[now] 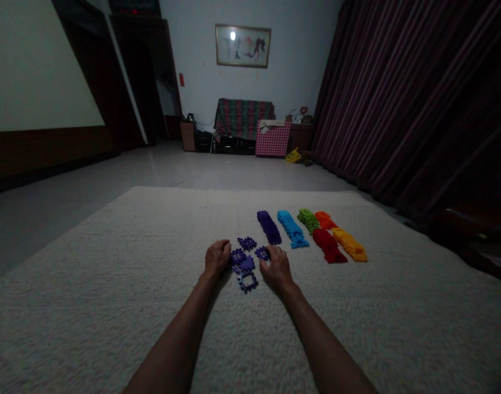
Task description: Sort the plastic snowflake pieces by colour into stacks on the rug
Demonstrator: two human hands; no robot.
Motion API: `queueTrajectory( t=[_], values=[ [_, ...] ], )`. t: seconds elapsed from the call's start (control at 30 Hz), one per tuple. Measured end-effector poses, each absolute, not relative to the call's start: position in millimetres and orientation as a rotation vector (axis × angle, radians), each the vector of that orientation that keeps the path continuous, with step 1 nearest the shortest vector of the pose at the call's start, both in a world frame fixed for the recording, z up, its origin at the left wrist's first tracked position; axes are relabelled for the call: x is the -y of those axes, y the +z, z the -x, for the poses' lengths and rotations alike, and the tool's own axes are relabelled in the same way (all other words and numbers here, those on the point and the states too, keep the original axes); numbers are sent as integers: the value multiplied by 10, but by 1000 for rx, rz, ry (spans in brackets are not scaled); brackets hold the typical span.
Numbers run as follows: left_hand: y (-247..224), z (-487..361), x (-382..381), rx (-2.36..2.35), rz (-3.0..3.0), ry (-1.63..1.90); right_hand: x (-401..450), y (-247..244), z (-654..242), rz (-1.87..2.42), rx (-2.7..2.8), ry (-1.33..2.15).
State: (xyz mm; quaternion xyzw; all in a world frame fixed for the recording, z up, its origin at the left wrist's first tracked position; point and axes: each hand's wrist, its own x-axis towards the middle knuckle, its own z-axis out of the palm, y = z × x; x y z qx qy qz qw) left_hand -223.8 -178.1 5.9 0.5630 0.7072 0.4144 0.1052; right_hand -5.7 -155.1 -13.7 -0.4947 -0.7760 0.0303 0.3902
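Observation:
Several loose purple interlocking puzzle tiles with toothed edges lie between my hands on a pale textured mat. One is a hollow square tile [247,282] at the near side; a solid tile [246,264] lies just beyond it. My left hand [217,257], fingers curled, touches the left edge of a purple tile [237,255]. My right hand [277,265] has its thumb and fingers closed on another purple tile [262,253], set a little apart on the right. Farther off, a separate purple tile [247,243] lies flat.
Overlapping rows of tiles lie beyond my right hand: dark purple [269,227], light blue [292,229], green [308,220], orange [325,220], red [328,246] and yellow [349,244]. The mat [110,284] spreads over a grey floor [234,172]. Dark curtains [390,98] hang on the right.

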Motion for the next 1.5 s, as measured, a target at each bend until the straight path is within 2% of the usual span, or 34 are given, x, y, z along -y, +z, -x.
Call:
queueTrajectory(
  t=[0.13, 0.3, 0.7, 1.13, 1.37, 1.5],
  values=[
    [-29, 2271, 1731, -2045, -1677, 1322, 1506, -87, -33, 1182, 2036, 159],
    [-67, 2296, 1730, -2007, -1593, 1377, 1296, -36, -117, 1223, 1833, 234],
    [-92, 2312, 1700, -1985, -1576, 1386, 1080, -107, -77, 1457, 1665, 29],
    [-78, 2305, 1708, -1984, -1568, 1393, 1085, -100, -68, 1511, 1687, 14],
    [-63, 2296, 1719, -1983, -1560, 1394, 1156, -28, -48, 1376, 1685, 11],
    [-38, 2285, 1725, -1978, -1550, 1398, 1242, 18, 23, 1166, 1750, 152]
  ],
)
